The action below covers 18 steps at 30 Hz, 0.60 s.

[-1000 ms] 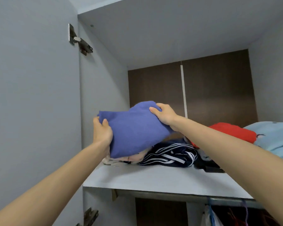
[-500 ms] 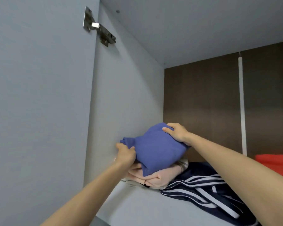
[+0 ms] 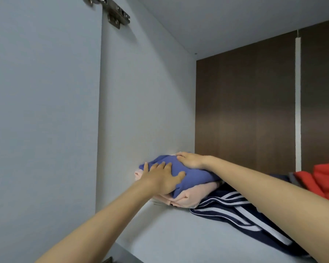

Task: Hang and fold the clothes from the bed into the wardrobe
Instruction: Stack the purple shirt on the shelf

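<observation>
Head view, blue folded garment (image 3: 196,174), rumpled, atop pink folded clothes (image 3: 198,194)

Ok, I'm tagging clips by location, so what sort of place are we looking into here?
Most likely the upper compartment of a wardrobe: a door hinge sits at the top left, and a pale shelf carries folded clothes, a blue garment on a pink stack beside a navy striped garment.

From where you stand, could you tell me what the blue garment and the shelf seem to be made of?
Blue garment: soft matte fabric, probably cotton knit; it dents under the left hand. Shelf: smooth matte grey board, likely laminate; no grain shows.
</observation>
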Tool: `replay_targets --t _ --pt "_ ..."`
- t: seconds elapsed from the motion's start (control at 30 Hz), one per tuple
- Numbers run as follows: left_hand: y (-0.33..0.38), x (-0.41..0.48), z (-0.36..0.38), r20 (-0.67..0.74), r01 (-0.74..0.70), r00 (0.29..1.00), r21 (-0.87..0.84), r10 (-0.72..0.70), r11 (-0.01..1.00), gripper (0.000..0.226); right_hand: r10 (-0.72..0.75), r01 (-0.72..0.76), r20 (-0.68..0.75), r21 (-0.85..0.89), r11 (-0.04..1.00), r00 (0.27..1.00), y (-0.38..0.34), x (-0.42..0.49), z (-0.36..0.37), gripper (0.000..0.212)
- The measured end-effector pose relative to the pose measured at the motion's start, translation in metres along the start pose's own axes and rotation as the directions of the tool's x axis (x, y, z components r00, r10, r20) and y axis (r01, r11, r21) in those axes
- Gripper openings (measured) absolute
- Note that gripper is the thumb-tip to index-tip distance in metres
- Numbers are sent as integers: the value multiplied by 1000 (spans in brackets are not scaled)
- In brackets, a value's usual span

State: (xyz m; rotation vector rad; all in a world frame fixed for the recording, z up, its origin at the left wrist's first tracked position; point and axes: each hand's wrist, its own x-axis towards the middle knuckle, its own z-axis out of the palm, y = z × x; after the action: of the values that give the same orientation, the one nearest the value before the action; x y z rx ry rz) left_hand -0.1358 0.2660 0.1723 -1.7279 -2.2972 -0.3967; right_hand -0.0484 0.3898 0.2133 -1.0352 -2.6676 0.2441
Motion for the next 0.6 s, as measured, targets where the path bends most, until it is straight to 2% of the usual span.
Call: replay_targets --t 0.1,0.2,0.3,0.4,0.6 --pt "-3 -2 7 15 19 1000 -6 -19 1000 73 -32 34 -35 57 998 999 1 -8 10 45" --pt "-2 -9 -2 11 12 1000 -61 -12 998 70 3 2 -89 59 998 996 0 -19 4 45" --pt "-2 -20 -17 -56 -19 998 -201 7 979 55 50 -6 -261 168 986 964 -8 -33 -9 43" --pt "-7 -30 -35 -134 -92 989 -273 57 958 44 92 29 -410 279 960 908 -19 -58 -24 41" --pt "-15 -64 -76 -294 -264 944 -399 150 878 51 125 31 -513 285 958 849 -51 -130 -38 33"
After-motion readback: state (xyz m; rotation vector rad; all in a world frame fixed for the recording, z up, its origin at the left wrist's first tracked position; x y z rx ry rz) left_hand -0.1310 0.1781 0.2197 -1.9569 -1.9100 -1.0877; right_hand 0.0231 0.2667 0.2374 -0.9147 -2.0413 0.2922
